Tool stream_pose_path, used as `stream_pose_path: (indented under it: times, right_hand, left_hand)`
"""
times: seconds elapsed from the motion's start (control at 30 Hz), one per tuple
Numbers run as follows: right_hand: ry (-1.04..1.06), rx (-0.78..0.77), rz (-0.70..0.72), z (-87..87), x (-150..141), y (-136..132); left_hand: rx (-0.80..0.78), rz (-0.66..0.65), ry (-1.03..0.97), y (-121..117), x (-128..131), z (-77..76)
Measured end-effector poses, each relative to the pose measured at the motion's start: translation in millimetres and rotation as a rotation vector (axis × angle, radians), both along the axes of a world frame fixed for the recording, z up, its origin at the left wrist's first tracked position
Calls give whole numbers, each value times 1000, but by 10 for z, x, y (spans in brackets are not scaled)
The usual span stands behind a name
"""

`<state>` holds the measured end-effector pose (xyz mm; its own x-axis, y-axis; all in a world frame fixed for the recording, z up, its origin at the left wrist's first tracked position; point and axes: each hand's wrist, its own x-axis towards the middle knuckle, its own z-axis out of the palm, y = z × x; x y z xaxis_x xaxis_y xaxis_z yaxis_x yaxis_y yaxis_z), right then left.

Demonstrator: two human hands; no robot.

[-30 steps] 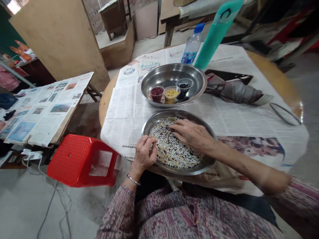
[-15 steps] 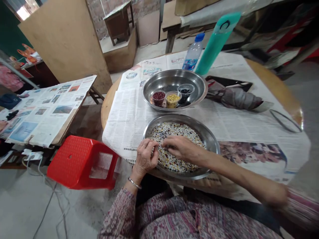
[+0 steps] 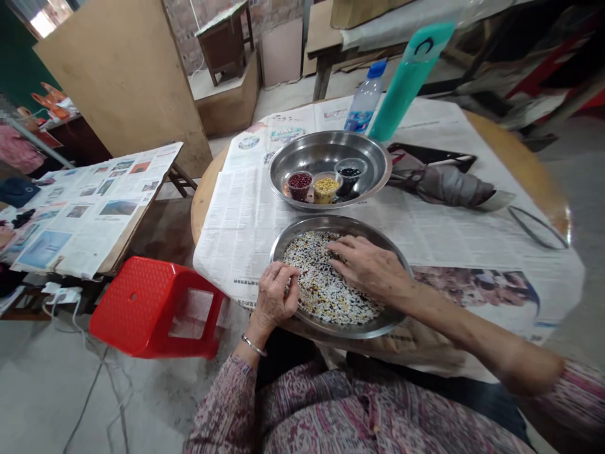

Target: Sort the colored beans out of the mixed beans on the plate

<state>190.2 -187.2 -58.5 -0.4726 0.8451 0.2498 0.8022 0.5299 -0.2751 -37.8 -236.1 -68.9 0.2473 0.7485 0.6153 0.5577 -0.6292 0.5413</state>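
In front of me a steel basin (image 3: pixel 401 252) holds a spread of mixed grains and beans (image 3: pixel 326 290), white, black, yellow and dark red. My left hand (image 3: pixel 278 293) is closed at the basin's left rim, fingers curled with the thumb against them; what they hold, if anything, is hidden. Over the right part of the grains lies my right hand (image 3: pixel 371 265), fingers stretched out and a little apart, fingertips at the grains. Behind, a second steel basin (image 3: pixel 288 151) contains a cup of red beans (image 3: pixel 299 181), a cup of yellow beans (image 3: pixel 326 186) and a cup of black beans (image 3: pixel 350 173).
Newspaper (image 3: pixel 236 221) covers the round table. A water bottle (image 3: pixel 365 98) and a tall teal container (image 3: pixel 406 82) stand behind the basins. To the right lie a grey cloth bundle (image 3: pixel 458 186) and a dark strap (image 3: pixel 536 228). A red stool (image 3: pixel 142 302) stands at left.
My right hand has moved right across the grains, away from my left hand, and its fingers have straightened. My left hand stays at the rim.
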Motion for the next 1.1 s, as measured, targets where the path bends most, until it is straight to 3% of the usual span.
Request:
stream_pose_path:
  times: [0.1, 0.23, 0.37, 0.57, 0.67, 0.77, 0.93, 1.1]
  right_hand:
    - [-7, -27, -12, 13, -127, 10]
    - [15, -134, 118, 1, -444, -53]
    - [-6, -243, 157, 30, -599, -53]
    - [80, -249, 299, 22, -344, -237]
    - [110, -140, 337, -53, -131, -397]
    - [132, 40, 248, -130, 66, -487]
    - [149, 131, 81, -219, 256, -528]
    - [183, 207, 0, -314, 302, -608]
  left_hand:
    - [0, -5, -4, 0, 2, 4]
    - [11, -7, 3, 5, -5, -12]
    - [7, -9, 1, 6, -10, -30]
    - [14, -9, 0, 1, -3, -32]
    - [-19, 7, 61, -5, -2, 19]
    - [-127, 3, 277, -33, 15, 178]
    - [-340, 9, 724, -115, 122, 527]
    - [-462, -83, 862, -110, 240, 564]
